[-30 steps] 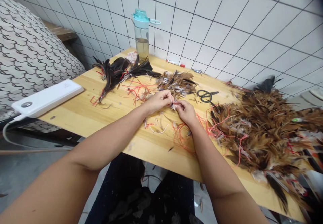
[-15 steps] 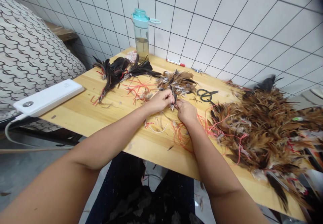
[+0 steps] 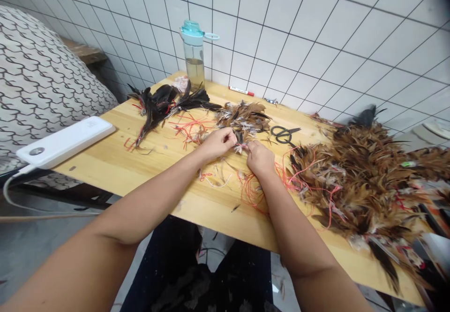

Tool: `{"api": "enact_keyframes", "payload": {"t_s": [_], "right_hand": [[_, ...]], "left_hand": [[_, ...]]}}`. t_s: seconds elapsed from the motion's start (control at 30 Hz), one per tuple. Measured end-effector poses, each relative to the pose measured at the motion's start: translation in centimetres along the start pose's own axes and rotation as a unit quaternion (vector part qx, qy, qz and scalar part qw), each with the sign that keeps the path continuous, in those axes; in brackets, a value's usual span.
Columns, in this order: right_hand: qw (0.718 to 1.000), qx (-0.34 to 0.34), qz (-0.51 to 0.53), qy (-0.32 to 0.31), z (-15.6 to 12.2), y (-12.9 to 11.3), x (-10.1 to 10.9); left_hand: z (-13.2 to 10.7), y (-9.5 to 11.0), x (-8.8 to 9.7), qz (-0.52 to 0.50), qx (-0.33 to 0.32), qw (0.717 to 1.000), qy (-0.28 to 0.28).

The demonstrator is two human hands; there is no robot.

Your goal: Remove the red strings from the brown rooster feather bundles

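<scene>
Both my hands meet over the middle of the wooden table (image 3: 105, 157). My left hand (image 3: 218, 143) is closed in a pinch on a small bunch of feathers (image 3: 241, 146). My right hand (image 3: 259, 157) is closed too, its fingertips on the same bunch from the right. Just beyond the hands lies a small pile of brown feathers (image 3: 246, 117). Loose red strings (image 3: 250, 187) lie under my right wrist.
A large heap of brown feathers (image 3: 362, 176) covers the right of the table. Black feathers (image 3: 165, 102) lie at the back left, black scissors (image 3: 284, 133) behind my hands. A water bottle (image 3: 194, 54) and red marker (image 3: 241, 91) stand by the tiled wall. A white power bank (image 3: 65, 142) overhangs the left edge.
My hands have drawn slightly closer together on the feather bunch. The view has tilted a little, so everything sits slightly lower in the picture.
</scene>
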State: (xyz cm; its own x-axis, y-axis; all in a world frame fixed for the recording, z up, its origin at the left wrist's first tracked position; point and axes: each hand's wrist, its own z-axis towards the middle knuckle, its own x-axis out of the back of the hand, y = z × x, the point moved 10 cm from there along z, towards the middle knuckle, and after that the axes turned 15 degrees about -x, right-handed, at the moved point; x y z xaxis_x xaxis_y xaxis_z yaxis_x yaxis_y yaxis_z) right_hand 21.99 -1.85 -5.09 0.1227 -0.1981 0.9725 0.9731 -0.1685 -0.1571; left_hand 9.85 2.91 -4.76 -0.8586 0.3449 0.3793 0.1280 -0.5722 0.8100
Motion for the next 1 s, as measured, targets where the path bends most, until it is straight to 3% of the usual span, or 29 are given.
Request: {"api": "enact_keyframes", "payload": {"t_s": [0.13, 0.2, 0.3, 0.47, 0.67, 0.77, 0.9, 1.0], "right_hand": [[0.999, 0.002, 0.018, 0.027, -0.2, -0.2, 0.7], [0.999, 0.012, 0.026, 0.043, -0.4, -0.5, 1.1], [0.998, 0.016, 0.05, 0.041, -0.6, -0.9, 0.9], [0.986, -0.016, 0.162, -0.026, 0.1, -0.4, -1.1], [0.92, -0.004, 0.385, -0.073, 1.3, 0.4, -2.4], [0.898, 0.001, 0.434, -0.075, 1.7, 0.7, -2.6], [0.907, 0.01, 0.417, -0.063, 1.6, 0.5, -2.5], [0.923, 0.035, 0.381, -0.045, 1.2, -0.4, -2.0]], "left_hand": [[-0.9, -1.2, -2.0, -0.144, 0.117, 0.983, -0.009], [-1.1, -1.3, -3.1, -0.213, 0.143, 0.966, -0.017], [-0.9, -1.7, -2.8, -0.234, 0.133, 0.963, 0.018], [-0.3, -2.2, -1.6, -0.237, 0.094, 0.964, 0.071], [0.4, -1.2, -0.9, -0.184, 0.03, 0.979, 0.082], [0.4, -0.7, -1.1, -0.179, 0.018, 0.981, 0.07], [0.3, -0.2, -1.9, -0.236, 0.027, 0.97, 0.052], [0.3, -0.2, -1.8, -0.256, 0.034, 0.963, 0.071]]}}
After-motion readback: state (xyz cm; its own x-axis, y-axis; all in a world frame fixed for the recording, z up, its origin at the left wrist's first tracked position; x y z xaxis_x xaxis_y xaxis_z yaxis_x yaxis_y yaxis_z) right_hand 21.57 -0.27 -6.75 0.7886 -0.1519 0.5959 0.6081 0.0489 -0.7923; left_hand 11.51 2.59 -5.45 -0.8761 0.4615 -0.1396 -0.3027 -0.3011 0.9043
